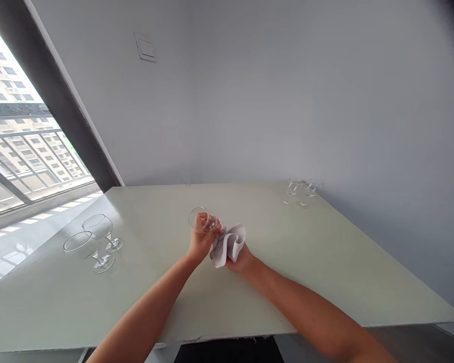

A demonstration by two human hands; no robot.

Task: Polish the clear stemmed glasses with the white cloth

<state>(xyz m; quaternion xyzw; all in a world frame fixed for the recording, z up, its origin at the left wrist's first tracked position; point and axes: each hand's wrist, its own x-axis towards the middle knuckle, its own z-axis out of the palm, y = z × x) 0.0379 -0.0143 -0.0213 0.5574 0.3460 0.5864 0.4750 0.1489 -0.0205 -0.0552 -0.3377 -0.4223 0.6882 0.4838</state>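
A clear wine glass [196, 218] is tipped on its side in my left hand [202, 241], its round rim toward the far left and its foot end to the right. My left fingers are closed around the bowl and stem. My right hand [241, 259] grips a pale grey-white cloth [227, 247], folded and bunched up against the foot end of the glass. The cloth covers most of the right fingers and hides the foot. Both hands are above the middle of the table, close together.
Two clear wine glasses, a nearer one [81, 244] and a farther one [100, 226], stand on the table [155, 297] at left. More clear glasses [302, 189] stand at the far right corner. Walls [249, 101] border the back and right; a window [26, 131] is at left.
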